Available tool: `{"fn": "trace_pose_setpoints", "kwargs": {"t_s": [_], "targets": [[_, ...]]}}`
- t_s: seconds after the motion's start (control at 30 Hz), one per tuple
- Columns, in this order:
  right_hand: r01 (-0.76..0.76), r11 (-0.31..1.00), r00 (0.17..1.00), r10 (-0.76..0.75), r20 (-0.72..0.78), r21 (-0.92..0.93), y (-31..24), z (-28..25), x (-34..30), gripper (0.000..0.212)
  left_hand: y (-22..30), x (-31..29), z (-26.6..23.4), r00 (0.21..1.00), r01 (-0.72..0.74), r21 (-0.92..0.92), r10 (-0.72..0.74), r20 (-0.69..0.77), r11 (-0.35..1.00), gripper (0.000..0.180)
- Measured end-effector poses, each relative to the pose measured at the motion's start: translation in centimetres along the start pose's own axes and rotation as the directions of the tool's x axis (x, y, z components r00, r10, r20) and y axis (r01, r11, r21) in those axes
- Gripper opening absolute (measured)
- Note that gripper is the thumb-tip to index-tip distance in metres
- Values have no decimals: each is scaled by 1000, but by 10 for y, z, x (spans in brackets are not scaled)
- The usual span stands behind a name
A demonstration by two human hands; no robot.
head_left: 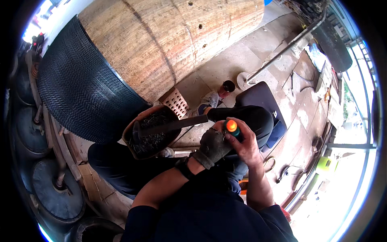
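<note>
My right hand (249, 149), bare, closes around a small dark-green thing with a bright orange top (231, 125); its kind is unclear. Pressed close beside it, my left hand (215, 146) wears a grey work glove and has a dark band at the wrist. Its fingers are curled, and what they hold is hidden. A hammer (171, 126) lies across a brown box (125, 135) of loose nails (151, 139), left of my hands. Its handle end comes close to the gloved hand.
A large wooden cylinder (169, 40) with a black ridged band (84, 84) stands ahead. Nearby are a perforated brick (176, 103), a red cup (226, 88) and a dark seat (260, 94). Round black drums (58, 189) line the left. A metal pole (286, 46) slants at the right.
</note>
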State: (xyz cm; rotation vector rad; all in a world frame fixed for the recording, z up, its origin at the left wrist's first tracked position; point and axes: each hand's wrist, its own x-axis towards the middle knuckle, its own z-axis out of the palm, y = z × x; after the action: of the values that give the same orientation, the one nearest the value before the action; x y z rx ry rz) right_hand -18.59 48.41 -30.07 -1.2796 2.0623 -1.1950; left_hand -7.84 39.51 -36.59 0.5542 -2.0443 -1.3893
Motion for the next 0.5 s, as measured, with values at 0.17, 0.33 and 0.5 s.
{"fn": "trace_pose_setpoints", "kwargs": {"t_s": [0.17, 0.33, 0.5], "targets": [[-1, 925, 933, 138, -334, 380, -22, 6, -22, 34, 31, -8, -30, 982, 162, -364, -113, 153, 917, 44], [-66, 994, 997, 69, -27, 90, -72, -30, -33, 34, 54, -5, -78, 971, 104, -898, -241, -2, 428, 42], [179, 984, 970, -176, 169, -2, -72, -1, -42, 36, 54, -7, -91, 983, 86, -928, -181, 20, 362, 47]]}}
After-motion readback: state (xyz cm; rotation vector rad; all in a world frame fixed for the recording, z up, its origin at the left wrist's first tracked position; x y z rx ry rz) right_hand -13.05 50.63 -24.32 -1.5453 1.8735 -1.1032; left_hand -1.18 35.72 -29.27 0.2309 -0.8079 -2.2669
